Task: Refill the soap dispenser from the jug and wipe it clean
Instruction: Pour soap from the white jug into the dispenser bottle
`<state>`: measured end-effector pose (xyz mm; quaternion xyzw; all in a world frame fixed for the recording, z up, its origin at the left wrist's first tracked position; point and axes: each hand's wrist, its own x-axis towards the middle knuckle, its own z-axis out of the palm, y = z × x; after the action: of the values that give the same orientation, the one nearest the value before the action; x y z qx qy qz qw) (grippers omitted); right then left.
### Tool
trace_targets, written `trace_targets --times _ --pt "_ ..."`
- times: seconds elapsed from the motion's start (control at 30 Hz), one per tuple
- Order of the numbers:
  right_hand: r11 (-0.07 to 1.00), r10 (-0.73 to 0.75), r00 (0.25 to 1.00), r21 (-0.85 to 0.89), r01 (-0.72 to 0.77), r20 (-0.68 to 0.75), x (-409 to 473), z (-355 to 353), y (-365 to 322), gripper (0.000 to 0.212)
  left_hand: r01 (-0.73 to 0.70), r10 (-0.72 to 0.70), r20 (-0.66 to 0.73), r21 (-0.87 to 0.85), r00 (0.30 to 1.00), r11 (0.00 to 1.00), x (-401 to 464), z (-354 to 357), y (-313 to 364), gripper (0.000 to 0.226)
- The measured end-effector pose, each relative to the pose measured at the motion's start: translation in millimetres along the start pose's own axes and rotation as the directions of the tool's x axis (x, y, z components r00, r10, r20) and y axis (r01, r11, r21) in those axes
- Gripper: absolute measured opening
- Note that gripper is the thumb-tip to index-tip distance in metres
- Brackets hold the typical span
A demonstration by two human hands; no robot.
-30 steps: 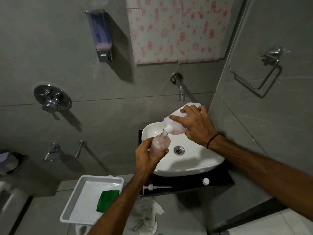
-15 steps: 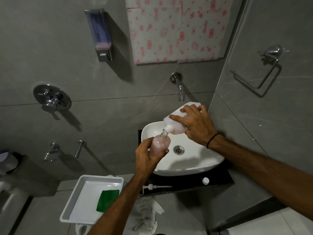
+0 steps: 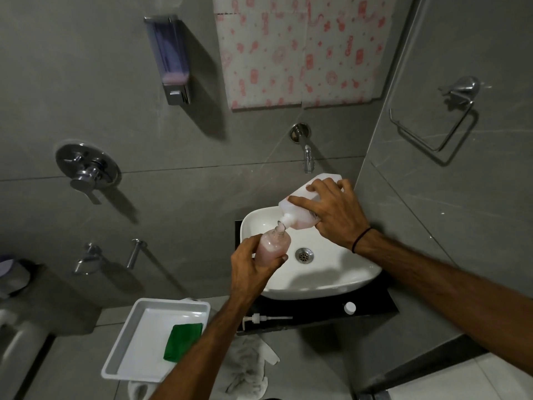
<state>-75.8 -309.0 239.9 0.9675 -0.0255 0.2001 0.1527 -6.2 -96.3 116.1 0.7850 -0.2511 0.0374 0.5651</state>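
Over the white sink basin (image 3: pixel 326 287), my left hand (image 3: pixel 251 269) grips a clear soap dispenser bottle (image 3: pixel 274 245) filled with pink soap, its neck uncapped. My right hand (image 3: pixel 336 215) holds a white jug (image 3: pixel 300 210) tilted down to the left, its spout touching the bottle's mouth. Pink liquid shows in the jug's lower part. The dispenser's pump head (image 3: pixel 265 319) lies on the black counter (image 3: pixel 372 310) in front of the basin, and the jug's white cap (image 3: pixel 349 308) lies to its right.
A white tray (image 3: pixel 138 336) holding a green cloth (image 3: pixel 181 339) sits at lower left, with a crumpled white rag (image 3: pixel 248 368) beside it. A wall tap (image 3: pixel 307 157) hangs above the basin. A wall-mounted dispenser (image 3: pixel 170 59) and a towel ring (image 3: pixel 432 128) are on the walls.
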Motion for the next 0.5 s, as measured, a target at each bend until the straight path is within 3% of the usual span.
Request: trace_targets --times 0.33,0.5 --pt "0.964 0.163 0.986 0.206 -0.166 0.034 -26 13 -3 0.081 0.004 -0.003 0.028 -0.046 1.0 0.999 -4 6 1 0.057" --pt "0.813 0.335 0.933 0.459 -0.358 0.135 -67 30 -2 0.084 0.034 -0.036 0.096 0.017 0.995 0.999 -20 24 -1 0.056"
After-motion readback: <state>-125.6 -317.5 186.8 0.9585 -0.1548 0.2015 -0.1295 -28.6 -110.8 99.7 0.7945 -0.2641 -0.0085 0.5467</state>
